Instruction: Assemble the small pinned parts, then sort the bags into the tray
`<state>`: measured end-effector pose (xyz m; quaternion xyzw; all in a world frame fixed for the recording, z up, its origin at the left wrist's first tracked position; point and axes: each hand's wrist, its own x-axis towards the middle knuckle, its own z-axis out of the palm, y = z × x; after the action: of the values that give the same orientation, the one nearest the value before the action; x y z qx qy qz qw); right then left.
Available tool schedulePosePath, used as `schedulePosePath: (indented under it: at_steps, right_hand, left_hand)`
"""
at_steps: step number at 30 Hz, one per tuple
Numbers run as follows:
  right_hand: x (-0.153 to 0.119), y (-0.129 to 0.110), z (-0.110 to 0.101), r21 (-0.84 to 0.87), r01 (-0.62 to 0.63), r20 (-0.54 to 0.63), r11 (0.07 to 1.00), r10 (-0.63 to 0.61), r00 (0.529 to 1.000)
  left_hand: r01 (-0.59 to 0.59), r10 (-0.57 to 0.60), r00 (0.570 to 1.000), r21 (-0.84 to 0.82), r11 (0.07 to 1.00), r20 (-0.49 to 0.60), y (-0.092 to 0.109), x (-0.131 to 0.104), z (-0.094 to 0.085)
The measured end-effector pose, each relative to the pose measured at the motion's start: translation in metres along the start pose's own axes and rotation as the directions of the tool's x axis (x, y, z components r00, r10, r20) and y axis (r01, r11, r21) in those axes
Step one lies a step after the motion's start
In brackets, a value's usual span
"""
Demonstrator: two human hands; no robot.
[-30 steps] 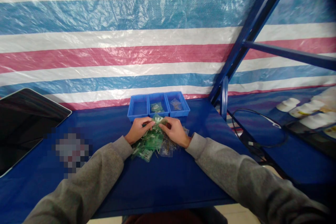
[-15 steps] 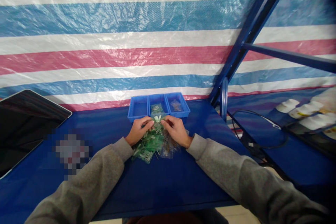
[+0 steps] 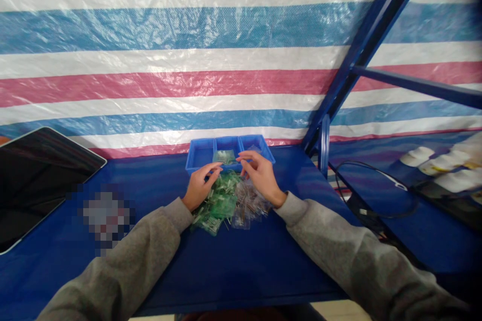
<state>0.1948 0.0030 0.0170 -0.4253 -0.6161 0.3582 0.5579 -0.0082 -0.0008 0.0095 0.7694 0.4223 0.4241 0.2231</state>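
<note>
My left hand hovers at the left edge of a pile of green-tinted clear packets, thumb and fingers apart with nothing visible between them. Over the pile's right side, near the bin's front wall, my right hand is also open, fingers loosely bent. Beneath it lie clear packets with thin brownish pieces inside, too small to name. Behind both hands stands a blue three-compartment bin. A packet with pale contents rests in its middle compartment; my right hand partly hides the right one.
A dark screen with a white edge lies at the left of the blue table, near a pixelated patch. At right stand a blue metal frame, a looped black cable and white-topped containers. A striped sheet hangs behind.
My hands have parted and opened, the right moving up and right. The packet with white pieces that was between my fingertips is no longer there. The view has shifted slightly.
</note>
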Motion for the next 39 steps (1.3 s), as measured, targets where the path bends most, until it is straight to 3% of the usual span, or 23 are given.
schedulePosePath:
  at_steps: [7,12,16,19,23,31,34,39]
  right_hand:
    - [-0.004,-0.005,-0.001,-0.314,0.115,0.033,0.942,-0.110,0.993]
    - [-0.001,-0.010,-0.004,-0.609,0.135,0.254,0.782,0.031,0.967]
    - [-0.008,-0.010,0.002,-0.759,0.173,0.313,0.628,0.119,0.942]
    - [-0.013,-0.007,0.006,-0.794,0.155,0.302,0.588,0.160,0.940]
    - [-0.012,-0.005,0.006,-0.743,0.128,0.298,0.656,0.153,0.942]
    - [-0.012,-0.010,0.004,-0.575,0.155,0.151,0.804,-0.082,0.985]
    - [-0.015,-0.014,0.005,-0.616,0.159,0.131,0.772,-0.098,0.986]
    - [-0.019,-0.006,0.010,-0.783,0.128,0.237,0.608,0.101,0.966]
  left_hand:
    - [0.005,0.000,0.999,0.118,0.993,-0.039,-0.004,0.000,0.001]
    - [-0.046,0.052,0.998,0.167,0.985,-0.028,-0.007,-0.002,0.003]
    - [-0.144,0.141,0.990,0.185,0.972,0.027,-0.008,-0.003,0.004]
    - [-0.212,0.209,0.977,0.209,0.955,0.038,-0.008,-0.004,0.004]
    - [-0.254,0.248,0.967,0.232,0.939,0.056,-0.009,-0.005,0.004]
    - [-0.273,0.270,0.962,0.190,0.943,0.041,0.000,-0.003,0.001]
    - [-0.252,0.249,0.968,0.176,0.952,0.041,0.001,-0.004,0.001]
    - [-0.254,0.249,0.967,0.182,0.950,0.047,-0.001,-0.003,0.002]
